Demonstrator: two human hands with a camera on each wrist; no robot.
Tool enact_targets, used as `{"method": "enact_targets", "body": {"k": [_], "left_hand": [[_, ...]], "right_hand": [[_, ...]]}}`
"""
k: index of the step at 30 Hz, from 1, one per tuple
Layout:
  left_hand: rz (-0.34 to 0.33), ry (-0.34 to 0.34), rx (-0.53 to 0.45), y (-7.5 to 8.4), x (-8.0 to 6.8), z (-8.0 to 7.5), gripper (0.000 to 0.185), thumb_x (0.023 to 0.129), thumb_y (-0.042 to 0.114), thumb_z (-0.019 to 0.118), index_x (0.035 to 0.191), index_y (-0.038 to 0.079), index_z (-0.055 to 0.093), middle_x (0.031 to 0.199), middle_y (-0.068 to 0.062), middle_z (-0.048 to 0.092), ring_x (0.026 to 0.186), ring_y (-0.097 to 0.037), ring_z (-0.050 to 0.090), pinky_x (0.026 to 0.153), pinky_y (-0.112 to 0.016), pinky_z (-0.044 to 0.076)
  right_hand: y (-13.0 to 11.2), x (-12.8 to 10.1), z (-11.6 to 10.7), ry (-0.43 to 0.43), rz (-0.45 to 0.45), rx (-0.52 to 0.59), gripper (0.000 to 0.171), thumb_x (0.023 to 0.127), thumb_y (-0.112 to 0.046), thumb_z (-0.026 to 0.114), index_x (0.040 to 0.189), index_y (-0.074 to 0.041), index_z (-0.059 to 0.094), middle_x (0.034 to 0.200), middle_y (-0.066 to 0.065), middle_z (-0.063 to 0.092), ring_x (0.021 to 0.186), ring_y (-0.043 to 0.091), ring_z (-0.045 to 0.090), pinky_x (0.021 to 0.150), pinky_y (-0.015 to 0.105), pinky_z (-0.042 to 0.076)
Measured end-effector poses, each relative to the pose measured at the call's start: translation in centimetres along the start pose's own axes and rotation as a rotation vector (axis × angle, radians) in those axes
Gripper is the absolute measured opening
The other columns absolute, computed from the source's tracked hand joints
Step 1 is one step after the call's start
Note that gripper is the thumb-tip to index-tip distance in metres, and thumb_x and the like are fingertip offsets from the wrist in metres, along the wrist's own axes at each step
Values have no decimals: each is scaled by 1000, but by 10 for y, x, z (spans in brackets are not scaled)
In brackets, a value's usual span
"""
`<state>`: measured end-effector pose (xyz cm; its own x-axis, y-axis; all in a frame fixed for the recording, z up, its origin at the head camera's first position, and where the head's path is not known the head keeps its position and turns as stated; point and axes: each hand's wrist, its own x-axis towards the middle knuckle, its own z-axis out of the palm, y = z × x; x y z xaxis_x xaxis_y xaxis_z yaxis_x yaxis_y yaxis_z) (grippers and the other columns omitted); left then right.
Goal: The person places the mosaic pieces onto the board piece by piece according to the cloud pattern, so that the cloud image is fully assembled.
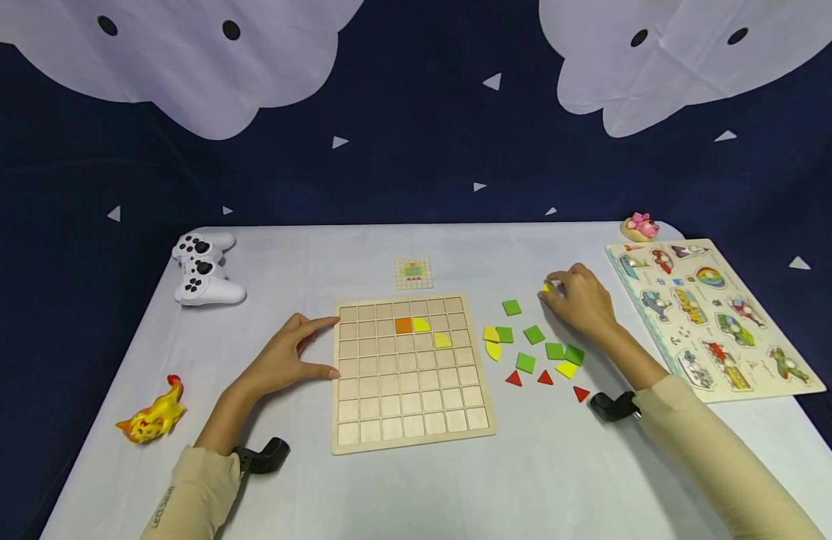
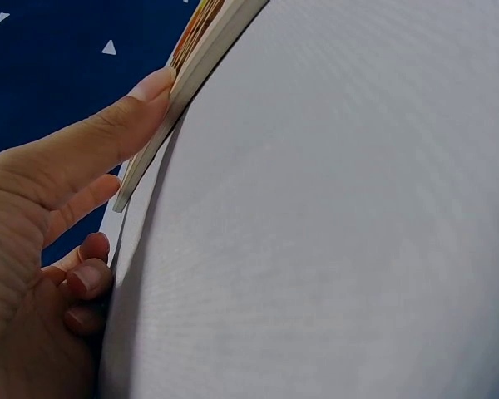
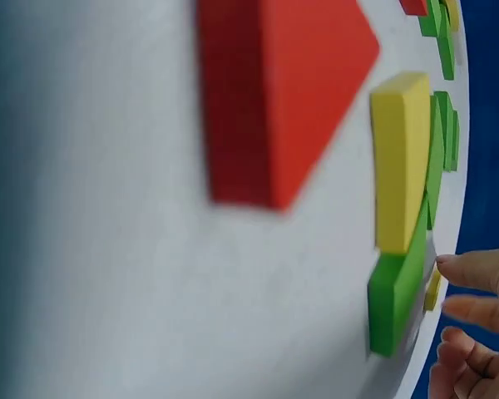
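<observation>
My left hand point(image 1: 280, 360) rests at the left edge of the square wooden grid board point(image 1: 413, 444). Its thumb and index finger are spread along that edge; up close, the thumb point(image 2: 108, 137) presses the board's side. In the board sit an orange square point(image 1: 403, 325) and two yellow quarter-circle tiles point(image 1: 443, 340). My right hand point(image 1: 581, 300) is beyond the loose pieces at the right, pinching a yellow tile point(image 1: 547, 286) between thumb and index fingertips. In the right wrist view this yellow tile point(image 3: 433, 289) is low at the tabletop, partly hidden by the fingers.
Right of the board lie several green squares point(image 1: 533, 334), red triangles point(image 1: 545, 378) and yellow tiles point(image 1: 566, 369). A small pattern card point(image 1: 413, 274) lies behind the board. Farther out are a white game controller point(image 1: 206, 268), a yellow toy point(image 1: 154, 416), a picture puzzle point(image 1: 716, 322) and a pink figurine point(image 1: 640, 226).
</observation>
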<state>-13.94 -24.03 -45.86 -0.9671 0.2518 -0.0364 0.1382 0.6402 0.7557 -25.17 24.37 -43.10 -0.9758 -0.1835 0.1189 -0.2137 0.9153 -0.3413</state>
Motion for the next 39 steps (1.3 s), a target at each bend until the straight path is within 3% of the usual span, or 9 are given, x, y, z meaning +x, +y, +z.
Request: {"method": "enact_targets", "body": {"k": [6, 13, 20, 27, 34, 39], "left_hand": [[-3, 0, 4, -1, 0, 1, 90, 65, 34, 93, 143, 15, 54, 91, -5, 36, 80, -17, 36, 71, -31, 33], [-1, 1, 2, 0, 0, 0, 90, 64, 34, 93, 143, 15, 54, 91, -4, 36, 80, -17, 36, 71, -31, 33], [-1, -5, -5, 0, 0, 0, 90, 65, 33, 93, 143, 14, 54, 90, -4, 35, 81, -17, 35, 73, -31, 33], [-1, -5, -3, -2, 0, 1, 90, 65, 33, 93, 143, 14, 54, 90, -4, 35, 82, -18, 35, 73, -31, 33], [3, -5, -8, -1, 1, 2, 90, 65, 33, 93, 143, 14, 54, 90, -4, 36, 81, -18, 36, 72, -31, 33], [2, 0, 6, -1, 1, 1, 90, 65, 33, 93, 143, 15, 54, 90, -4, 36, 81, -18, 36, 73, -33, 33]], "right_hand": [[8, -3, -5, -52, -26, 0, 36, 90, -20, 68, 121, -2, 69, 96, 18, 54, 87, 32, 52, 68, 51, 44], [11, -9, -8, -79, -21, 5, 40, 89, -20, 69, 123, 1, 68, 99, 19, 55, 88, 33, 54, 71, 51, 45], [12, -13, -9, -55, -55, 26, 40, 88, -17, 72, 120, 6, 68, 100, 22, 57, 87, 33, 55, 72, 51, 45], [12, -13, -3, -21, -52, 46, 43, 86, -24, 76, 113, 8, 70, 96, 19, 56, 83, 30, 52, 68, 43, 41], [8, -10, -1, -25, -58, 5, 38, 87, -21, 74, 112, 8, 71, 99, 21, 57, 85, 33, 55, 70, 51, 45], [8, -11, -3, -26, -59, 18, 38, 88, -19, 74, 114, 8, 70, 98, 21, 57, 84, 32, 55, 70, 49, 44]]}}
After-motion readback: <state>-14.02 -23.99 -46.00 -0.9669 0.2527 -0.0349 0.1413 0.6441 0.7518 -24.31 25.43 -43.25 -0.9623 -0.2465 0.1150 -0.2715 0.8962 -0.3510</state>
